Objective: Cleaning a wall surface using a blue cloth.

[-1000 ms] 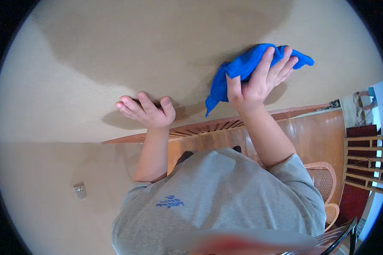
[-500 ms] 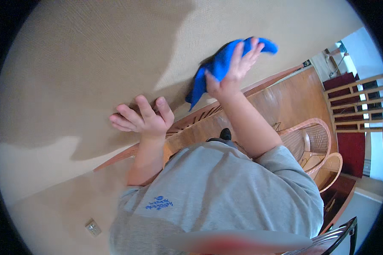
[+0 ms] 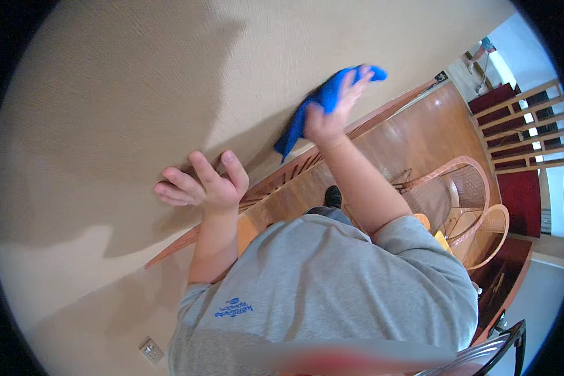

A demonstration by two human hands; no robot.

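Note:
My right hand [image 3: 335,106] presses a blue cloth [image 3: 312,106] flat against a beige textured wall [image 3: 138,81]; part of the cloth hangs below the palm. My left hand [image 3: 202,185] rests on the same wall lower and to the left, fingers spread and slightly curled, holding nothing. Both forearms come up from my grey shirt [image 3: 332,288].
A wooden skirting rail [image 3: 282,172] runs along the foot of the wall above a wooden floor [image 3: 420,138]. Wicker chairs [image 3: 457,200] stand to the right, near a wooden railing and red carpet [image 3: 520,144]. A wall socket [image 3: 150,351] sits low on the left.
The view has tilted, so the wall now slants. My right hand with the cloth has slid along the wall, further from my left hand, which stays pressed on the wall.

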